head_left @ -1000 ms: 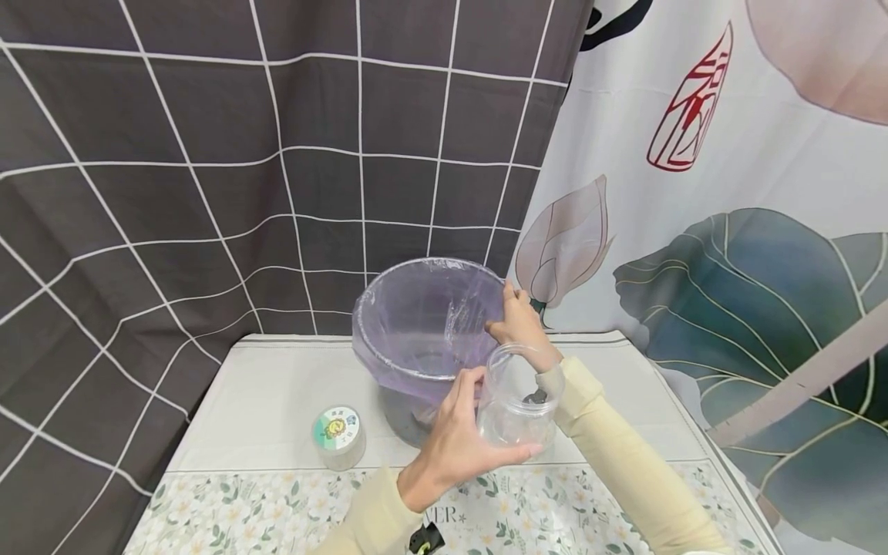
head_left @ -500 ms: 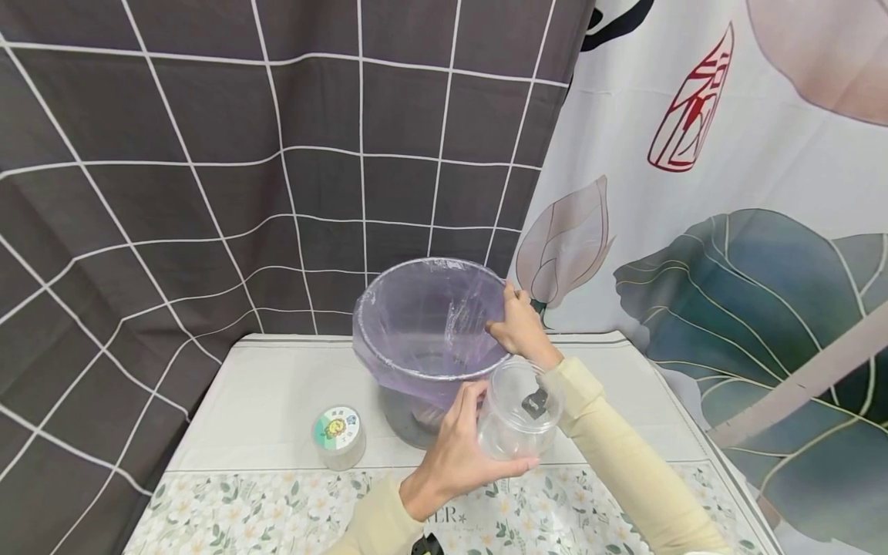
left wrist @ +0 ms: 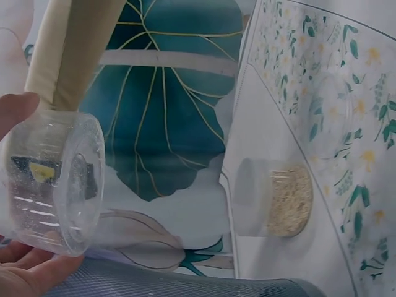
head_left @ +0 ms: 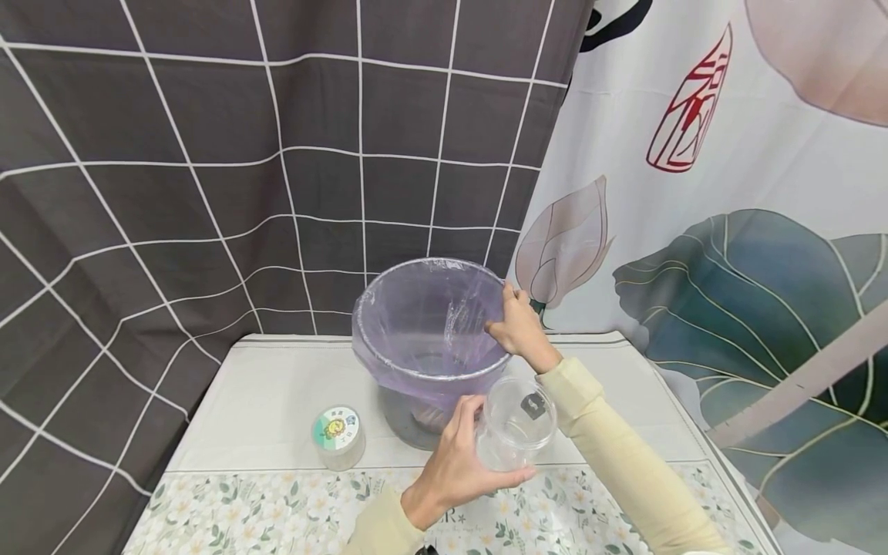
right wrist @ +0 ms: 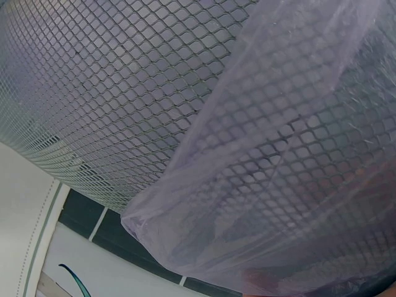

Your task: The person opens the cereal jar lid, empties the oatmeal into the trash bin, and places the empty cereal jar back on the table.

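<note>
My left hand (head_left: 465,455) holds a clear plastic jar (head_left: 516,424), thumb and fingers spread around its sides, in front of the bin. In the left wrist view the clear jar (left wrist: 52,179) shows its round base, with no contents visible inside. My right hand (head_left: 519,327) grips the right rim of a mesh wastebasket (head_left: 409,416) lined with a thin purple bin bag (head_left: 416,324). The right wrist view shows the mesh close up with the bag folded over it; little of that hand appears there.
A jar with a green and white lid (head_left: 338,428) stands left of the bin. In the left wrist view, another clear jar with pale grain-like contents (left wrist: 289,201) stands on the table. A faint transparent round piece (left wrist: 334,114) lies on the floral cloth (head_left: 277,509). Curtains hang behind.
The clear jar in my left hand has tipped so its opening turns more towards me, and it has sunk slightly. My right hand stays on the wastebasket rim.
</note>
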Demonstrator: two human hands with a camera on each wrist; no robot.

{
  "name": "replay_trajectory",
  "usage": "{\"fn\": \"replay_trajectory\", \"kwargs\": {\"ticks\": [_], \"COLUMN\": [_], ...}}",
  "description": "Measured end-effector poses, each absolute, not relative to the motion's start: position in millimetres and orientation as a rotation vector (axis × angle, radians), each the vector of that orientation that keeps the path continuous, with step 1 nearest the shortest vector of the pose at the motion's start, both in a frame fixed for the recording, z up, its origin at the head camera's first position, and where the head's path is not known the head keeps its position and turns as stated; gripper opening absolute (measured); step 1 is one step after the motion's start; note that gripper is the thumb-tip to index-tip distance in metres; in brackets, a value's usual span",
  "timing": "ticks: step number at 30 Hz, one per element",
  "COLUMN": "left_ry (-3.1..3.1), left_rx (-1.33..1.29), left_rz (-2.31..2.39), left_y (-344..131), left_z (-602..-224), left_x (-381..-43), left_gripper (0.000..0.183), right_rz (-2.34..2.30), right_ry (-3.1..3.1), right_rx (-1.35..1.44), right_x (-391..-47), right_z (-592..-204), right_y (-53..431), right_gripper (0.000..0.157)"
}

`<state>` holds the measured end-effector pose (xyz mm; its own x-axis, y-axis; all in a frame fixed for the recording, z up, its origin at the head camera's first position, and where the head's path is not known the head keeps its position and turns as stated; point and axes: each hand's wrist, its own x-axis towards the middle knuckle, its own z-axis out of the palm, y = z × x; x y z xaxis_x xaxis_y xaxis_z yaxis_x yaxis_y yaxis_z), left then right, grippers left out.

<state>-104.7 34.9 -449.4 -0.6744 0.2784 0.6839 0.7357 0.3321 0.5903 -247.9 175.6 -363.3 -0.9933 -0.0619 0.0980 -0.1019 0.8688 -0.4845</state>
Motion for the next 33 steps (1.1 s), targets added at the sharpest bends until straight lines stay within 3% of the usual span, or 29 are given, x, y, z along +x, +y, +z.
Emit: {"fn": "replay_trajectory", "kwargs": {"ticks": [33], "left_ry": [-2.168], "left_rx": [-0.815], "left_rz": [-1.352], "left_y": [35], "left_z": [-525], "left_x": [-103], "left_gripper": [0.09], "right_rz": [0.812], "right_ry": [-2.968], "right_rx": [0.143], "right_x": [-249], "right_z": [-363], "right_y": [177], "right_gripper": [0.09]}}
